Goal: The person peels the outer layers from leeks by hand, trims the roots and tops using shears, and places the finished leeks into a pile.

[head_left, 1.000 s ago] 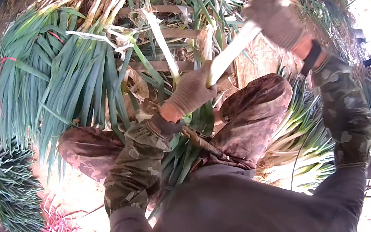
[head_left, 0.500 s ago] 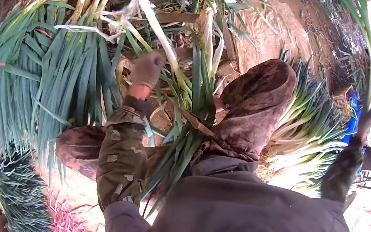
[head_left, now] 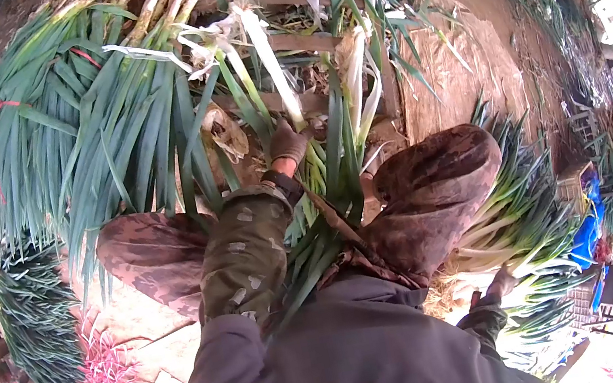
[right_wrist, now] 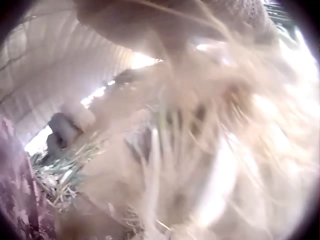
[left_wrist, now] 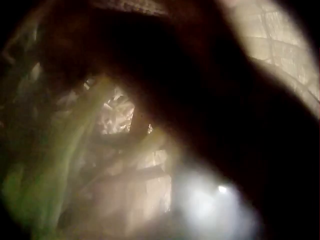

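– Left hand [head_left: 287,144]?
– At the near part of a white leek [head_left: 263,51], right of the far-left leek bundle [head_left: 79,108].
– Right hand [head_left: 501,284]?
– At the leek pile [head_left: 509,221], near right.
– Fingers?
– Cannot tell wide from holding, left or right.

With the person's lap [head_left: 385,264] as the dial's centre and 12 straight ahead, leaves [head_left: 316,255] lie between the thighs. The left hand [head_left: 288,144] is near 12, at the near end of a single leek [head_left: 264,55]. A large leek heap [head_left: 88,140] spreads at 10, beyond the left knee [head_left: 148,248]; a smaller heap [head_left: 34,321] lies at 9, strips [head_left: 109,361] at 8. A flat sheet [head_left: 448,84] lies between 1 and 2, past the right knee [head_left: 453,161]. A leek row [head_left: 506,209] lies at 3, the right hand [head_left: 503,281] beside it near 4, a basket [head_left: 570,186] beyond it.
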`<state>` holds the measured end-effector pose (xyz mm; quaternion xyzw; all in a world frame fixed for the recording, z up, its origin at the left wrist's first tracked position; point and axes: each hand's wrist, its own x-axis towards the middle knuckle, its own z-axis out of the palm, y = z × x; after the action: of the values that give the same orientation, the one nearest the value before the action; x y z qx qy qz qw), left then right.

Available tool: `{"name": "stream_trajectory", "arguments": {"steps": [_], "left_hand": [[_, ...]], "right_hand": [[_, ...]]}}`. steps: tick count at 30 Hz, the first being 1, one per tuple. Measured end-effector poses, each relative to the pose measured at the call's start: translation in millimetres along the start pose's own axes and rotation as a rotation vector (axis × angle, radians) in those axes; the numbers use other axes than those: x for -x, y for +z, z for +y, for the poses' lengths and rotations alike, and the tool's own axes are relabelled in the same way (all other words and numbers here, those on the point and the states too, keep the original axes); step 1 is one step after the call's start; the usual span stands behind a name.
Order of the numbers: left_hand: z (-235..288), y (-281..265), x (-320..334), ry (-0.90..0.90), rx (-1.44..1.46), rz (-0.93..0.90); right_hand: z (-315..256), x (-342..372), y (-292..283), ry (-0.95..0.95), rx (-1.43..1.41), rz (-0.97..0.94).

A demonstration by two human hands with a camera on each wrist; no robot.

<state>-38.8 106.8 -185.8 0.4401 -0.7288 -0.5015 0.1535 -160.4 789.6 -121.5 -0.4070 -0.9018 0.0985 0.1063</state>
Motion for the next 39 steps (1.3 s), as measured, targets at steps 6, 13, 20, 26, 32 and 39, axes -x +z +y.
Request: {"name": "stream_trajectory", "arguments": {"steps": [6,13,20,26,32,39], "left_hand": [[-1.8,0.4,4.1,0.232,-0.022,0.101],[61.2,-32.4,74.2,0.283,-0.247,0.051],[50.3,-52.6,93.2,0.415,-0.339,-0.024],[90.9,-105.6,83.3,0.546,0.054,0.242],[91.6,-104.8,50.9,0.404,0.41,-0.291],[85.4,-109.4,35.5,0.162,0.675,-0.425]], "right_hand": [[-227.1,57.2,-77.0,-0.814,-0.823,-0.333],[-366.9,408.6,-111.4,-1.536,-0.492,-0.991],[-381.2,492.6,-43.4,-1.443,-1.001,-1.122],[-379.9,458.8,-48.1,-1.238,-1.018,-1.621],[-366.4,459.1,-50.3,-1.326,-0.992,-1.511],[-351.6,460.8,-51.4,-1.315,-1.084,-1.307]]}}
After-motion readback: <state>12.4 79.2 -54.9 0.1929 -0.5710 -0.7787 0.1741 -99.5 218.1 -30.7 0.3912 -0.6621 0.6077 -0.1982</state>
